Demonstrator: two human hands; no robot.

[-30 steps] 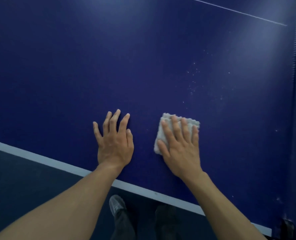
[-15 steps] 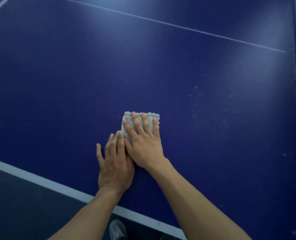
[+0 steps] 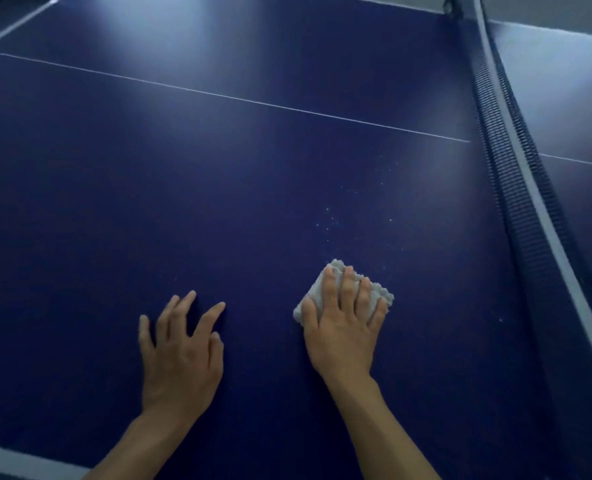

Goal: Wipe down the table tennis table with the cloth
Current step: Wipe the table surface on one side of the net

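Fingers (image 3: 348, 287) of the right hand (image 3: 343, 327) lie straight, pressing the cloth (image 3: 384, 294) flat on the table (image 3: 218, 174), lower right of centre. Left hand (image 3: 182, 355) rests spread, empty. Cloth appears soft, light and likely to bunch: press with a flat palm across its middle.

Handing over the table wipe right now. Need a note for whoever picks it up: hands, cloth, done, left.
Left hand: open, fingers spread on the blue table tennis table, holding nothing.
Right hand: open, straight fingers pressing the small white cloth onto the table, to the right of the left hand.
Done: cloth is on the surface; how much is already wiped cannot be told.
Left: white specks lie just beyond the cloth, on the side toward the net. Wipe those, then the surface out to the white centre line.
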